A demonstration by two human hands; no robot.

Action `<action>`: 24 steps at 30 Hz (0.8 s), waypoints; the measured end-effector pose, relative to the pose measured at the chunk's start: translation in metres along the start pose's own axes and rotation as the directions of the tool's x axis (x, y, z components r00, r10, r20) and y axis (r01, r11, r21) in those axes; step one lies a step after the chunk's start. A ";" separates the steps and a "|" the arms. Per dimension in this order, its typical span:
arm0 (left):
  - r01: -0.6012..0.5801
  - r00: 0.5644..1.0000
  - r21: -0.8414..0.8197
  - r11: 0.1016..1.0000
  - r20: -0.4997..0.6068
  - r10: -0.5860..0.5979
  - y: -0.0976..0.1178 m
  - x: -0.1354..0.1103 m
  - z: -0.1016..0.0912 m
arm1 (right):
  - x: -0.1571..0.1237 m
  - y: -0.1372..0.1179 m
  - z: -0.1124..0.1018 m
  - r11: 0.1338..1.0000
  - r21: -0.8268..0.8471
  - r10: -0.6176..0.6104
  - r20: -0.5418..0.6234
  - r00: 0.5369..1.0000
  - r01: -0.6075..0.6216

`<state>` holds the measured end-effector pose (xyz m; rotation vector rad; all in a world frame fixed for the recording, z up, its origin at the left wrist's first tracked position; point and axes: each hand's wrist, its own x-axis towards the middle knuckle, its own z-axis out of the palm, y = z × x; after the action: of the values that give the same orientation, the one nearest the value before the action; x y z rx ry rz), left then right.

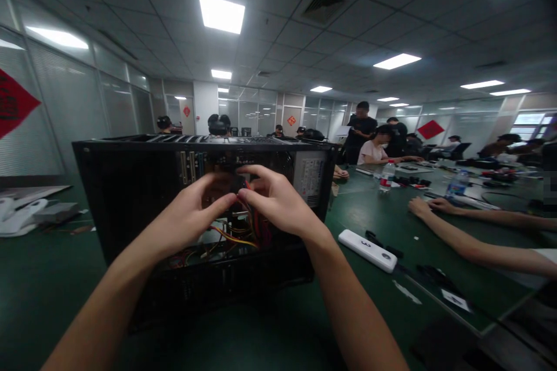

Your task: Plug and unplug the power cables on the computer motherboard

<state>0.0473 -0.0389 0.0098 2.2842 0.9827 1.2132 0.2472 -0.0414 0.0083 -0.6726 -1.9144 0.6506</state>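
A black computer case [117,203] stands on the green table with its near side open. Both my hands reach into the opening and meet near its middle. My right hand [278,200] is closed, thumb and fingers pinching a dark cable connector [240,183] with red wires running down from it. From the other side my left hand [198,208] curls in, its thumb tip at the same connector; its fingertips are partly hidden. Below the hands hang yellow and red wires [235,237]. The power supply [308,177] with a white label sits at the case's upper right.
Right of the case lie a white power bank [368,250] and dark cables. Another person's arms [470,237] rest on the table farther right, near water bottles [386,177]. A grey box [56,213] and white items are at the left. Several people sit or stand behind.
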 end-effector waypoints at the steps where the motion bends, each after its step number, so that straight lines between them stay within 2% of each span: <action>1: 0.018 0.996 0.029 0.999 0.081 -0.021 -0.001 -0.002 -0.004 | 0.000 -0.001 -0.002 1.000 0.024 -0.003 -0.034 0.999 0.004; 5: 0.093 0.932 0.110 0.990 0.339 -0.125 -0.004 -0.012 -0.019 | 0.000 -0.004 -0.011 0.996 0.081 -0.013 -0.129 0.992 0.023; 8: 0.103 0.896 0.090 0.991 0.425 -0.132 -0.002 -0.015 -0.029 | -0.002 -0.003 -0.016 0.994 0.106 -0.006 -0.164 0.987 0.024; 10: 0.077 0.922 0.066 0.995 0.375 -0.097 -0.002 -0.015 -0.034 | -0.003 -0.003 -0.017 0.994 0.111 -0.003 -0.171 0.985 0.022; 12: 0.047 0.963 0.042 0.998 0.262 -0.057 -0.002 -0.013 -0.035 | -0.003 -0.004 -0.015 0.994 0.110 -0.008 -0.160 0.987 0.026; 14: 0.027 0.986 0.016 1.000 0.162 -0.029 -0.002 -0.011 -0.032 | -0.003 -0.006 -0.010 0.993 0.114 -0.015 -0.118 0.993 0.029; 18: -0.002 0.999 0.016 1.000 0.033 0.002 -0.002 -0.009 -0.020 | -0.003 -0.010 0.002 0.996 0.084 -0.020 -0.027 0.999 0.022; 24: -0.032 0.998 -0.018 0.999 -0.063 0.031 0.003 -0.011 -0.009 | -0.002 -0.007 0.006 0.999 0.029 -0.041 -0.074 0.996 0.044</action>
<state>0.0370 -0.0485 0.0101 2.2680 0.9562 1.3088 0.2409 -0.0482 0.0095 -0.6262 -1.8428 0.6195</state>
